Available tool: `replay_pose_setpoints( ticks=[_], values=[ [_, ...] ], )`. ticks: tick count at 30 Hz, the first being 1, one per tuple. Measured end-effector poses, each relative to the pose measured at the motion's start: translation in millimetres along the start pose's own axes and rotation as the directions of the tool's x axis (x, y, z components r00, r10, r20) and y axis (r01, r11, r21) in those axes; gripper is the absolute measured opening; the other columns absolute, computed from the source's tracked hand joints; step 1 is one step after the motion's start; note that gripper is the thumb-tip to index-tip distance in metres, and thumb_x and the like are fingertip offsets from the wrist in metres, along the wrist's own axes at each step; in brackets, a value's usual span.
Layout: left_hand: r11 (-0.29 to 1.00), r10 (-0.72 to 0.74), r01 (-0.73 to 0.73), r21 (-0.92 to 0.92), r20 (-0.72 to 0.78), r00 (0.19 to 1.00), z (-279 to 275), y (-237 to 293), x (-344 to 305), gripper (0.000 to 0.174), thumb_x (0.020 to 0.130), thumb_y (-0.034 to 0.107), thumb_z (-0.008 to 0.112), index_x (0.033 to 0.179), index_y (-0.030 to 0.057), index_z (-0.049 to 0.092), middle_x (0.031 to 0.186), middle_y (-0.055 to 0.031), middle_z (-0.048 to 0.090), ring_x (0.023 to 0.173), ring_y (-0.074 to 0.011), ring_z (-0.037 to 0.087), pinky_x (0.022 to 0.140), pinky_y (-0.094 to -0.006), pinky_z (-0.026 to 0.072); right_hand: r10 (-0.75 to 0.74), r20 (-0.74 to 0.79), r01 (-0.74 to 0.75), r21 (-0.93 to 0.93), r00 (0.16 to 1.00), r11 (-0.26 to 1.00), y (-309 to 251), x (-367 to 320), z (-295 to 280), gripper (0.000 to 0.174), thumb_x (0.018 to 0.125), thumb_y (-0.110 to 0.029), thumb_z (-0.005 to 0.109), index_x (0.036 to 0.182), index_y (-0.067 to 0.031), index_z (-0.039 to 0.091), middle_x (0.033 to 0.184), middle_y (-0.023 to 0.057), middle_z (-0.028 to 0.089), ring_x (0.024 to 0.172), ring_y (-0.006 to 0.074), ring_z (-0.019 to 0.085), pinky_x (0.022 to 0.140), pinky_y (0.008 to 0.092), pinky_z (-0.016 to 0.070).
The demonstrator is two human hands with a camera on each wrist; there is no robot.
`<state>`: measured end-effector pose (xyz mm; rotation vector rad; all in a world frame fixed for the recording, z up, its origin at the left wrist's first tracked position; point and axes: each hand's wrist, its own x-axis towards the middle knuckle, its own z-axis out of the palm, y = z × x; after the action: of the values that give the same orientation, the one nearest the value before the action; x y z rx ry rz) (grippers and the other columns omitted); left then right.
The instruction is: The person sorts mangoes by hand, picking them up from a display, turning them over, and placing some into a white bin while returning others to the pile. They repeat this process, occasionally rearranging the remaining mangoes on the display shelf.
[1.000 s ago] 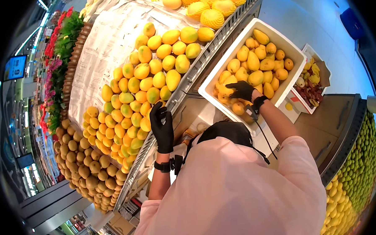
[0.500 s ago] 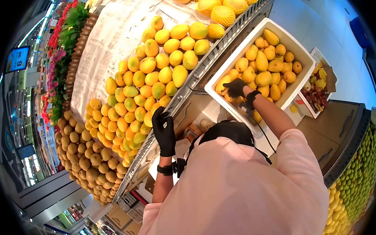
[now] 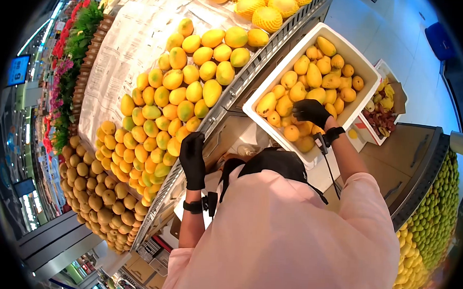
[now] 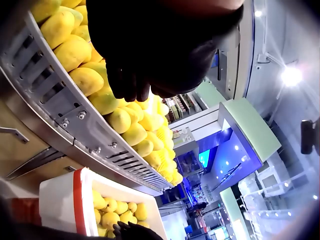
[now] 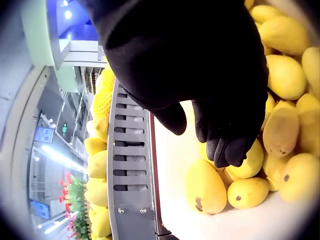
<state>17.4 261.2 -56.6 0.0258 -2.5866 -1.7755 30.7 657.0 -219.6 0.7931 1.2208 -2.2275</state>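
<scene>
Black-gloved and bent at the fingers, the left hand is beside the metal edge of the mango display, holding nothing visible; its fingers hang loosely in the left wrist view. The right hand, also gloved, reaches into a white foam box of yellow mangoes. In the right wrist view, a gap separates the thumb from the other fingers, which are over the mangoes with nothing seen gripped. A mango with a dark blemish lies in the box just below them.
Yellow-green mangoes fill part of the sloped display, with brown round fruit below and net-wrapped fruit above. A slotted metal rail separates display and box. Right of the box stands a carton of peels.
The right hand went to the box's left corner, then moved back right. A mango earlier at its fingers lies in that corner. The left hand has stayed by the rail, its fingers closer together.
</scene>
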Motion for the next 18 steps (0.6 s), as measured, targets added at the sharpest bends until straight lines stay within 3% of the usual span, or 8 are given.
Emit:
replay_pose_setpoints(
  ticks=[6, 8, 10, 12, 13, 16, 18],
  values=[
    [0.998, 0.051, -0.054, 0.044, 0.066, 0.997, -4.5, 8.7, 4.2, 0.011, 0.096, 0.006, 0.052, 0.095, -0.0015, 0.059, 0.091, -0.0076, 0.066, 0.086, -0.0155, 0.061, 0.082, -0.0288, 0.048, -0.09, -0.059, 0.098, 0.153, 0.994, 0.983, 5.3, -21.0, -33.5, 0.02, 0.092, -0.017, 0.06, 0.103, 0.0005, 0.062, 0.089, 0.0107, 0.067, 0.08, 0.0202, 0.068, 0.071, 0.031, 0.0567],
    [0.996, 0.054, -0.058, 0.069, 0.054, 0.997, -2.6, 10.6, 10.4, 0.013, 0.097, 0.007, 0.05, 0.092, -0.0014, 0.059, 0.088, -0.0076, 0.065, 0.084, -0.0159, 0.06, 0.081, -0.0289, 0.0476, -0.189, -0.045, 0.194, 0.202, 0.981, 0.96, 11.0, -28.7, -42.0, 0.021, 0.092, -0.017, 0.059, 0.104, 0.0003, 0.062, 0.093, 0.0121, 0.067, 0.082, 0.022, 0.067, 0.072, 0.0335, 0.057],
    [0.999, 0.044, -0.044, 0.001, 0.04, 0.998, -2.3, 7.5, 14.0, 0.017, 0.097, 0.009, 0.049, 0.087, -0.0015, 0.058, 0.084, -0.0073, 0.065, 0.08, -0.0158, 0.06, 0.078, -0.0285, 0.0469, -0.171, -0.004, 0.168, 0.213, 0.985, 0.962, 11.2, -29.2, -45.9, 0.021, 0.092, -0.016, 0.059, 0.105, 0.0004, 0.062, 0.093, 0.0117, 0.066, 0.081, 0.0218, 0.067, 0.072, 0.0327, 0.0562],
    [0.998, 0.059, -0.058, -0.014, 0.047, 0.997, -2.8, 7.8, 13.9, 0.02, 0.097, 0.011, 0.049, 0.086, -0.0014, 0.058, 0.083, -0.0072, 0.064, 0.079, -0.0156, 0.059, 0.076, -0.0283, 0.0466, -0.178, -0.078, 0.187, 0.13, 0.981, 0.974, 8.5, -38.7, -39.9, 0.021, 0.091, -0.016, 0.06, 0.104, 0.0001, 0.062, 0.092, 0.0105, 0.066, 0.08, 0.0212, 0.066, 0.071, 0.0316, 0.0549],
    [0.999, -0.004, 0.005, -0.041, 0.037, 0.999, -3.4, 4.7, 13.4, 0.024, 0.098, 0.014, 0.047, 0.084, -0.0017, 0.058, 0.081, -0.0073, 0.064, 0.076, -0.0151, 0.059, 0.074, -0.0285, 0.0462, -0.173, -0.097, 0.184, 0.122, 0.98, 0.975, 4.0, -45.6, -32.7, 0.021, 0.09, -0.017, 0.061, 0.103, -0.0002, 0.062, 0.091, 0.0094, 0.065, 0.079, 0.0208, 0.066, 0.07, 0.0307, 0.0536],
    [0.975, -0.02, 0.036, -0.219, 0.077, 0.997, -9.4, -9.7, 9.3, 0.034, 0.102, 0.02, 0.041, 0.083, -0.0022, 0.059, 0.077, -0.0073, 0.064, 0.073, -0.0142, 0.058, 0.071, -0.0274, 0.0449, -0.15, -0.124, 0.168, 0.149, 0.981, 0.975, 4.3, -48.7, -29.4, 0.022, 0.09, -0.017, 0.061, 0.105, -0.0007, 0.063, 0.091, 0.01, 0.067, 0.079, 0.0217, 0.066, 0.07, 0.0316, 0.0539],
    [0.986, -0.018, 0.027, -0.167, 0.054, 0.998, -15.0, -10.4, 4.8, 0.04, 0.103, 0.023, 0.037, 0.078, -0.0007, 0.056, 0.071, -0.0082, 0.063, 0.068, -0.0145, 0.057, 0.067, -0.0276, 0.0435, -0.133, -0.077, 0.144, 0.164, 0.988, 0.976, 7.5, -38.3, -33.4, 0.023, 0.09, -0.017, 0.061, 0.106, -0.0006, 0.062, 0.092, 0.0106, 0.067, 0.079, 0.0223, 0.066, 0.07, 0.032, 0.0541]
  ],
)
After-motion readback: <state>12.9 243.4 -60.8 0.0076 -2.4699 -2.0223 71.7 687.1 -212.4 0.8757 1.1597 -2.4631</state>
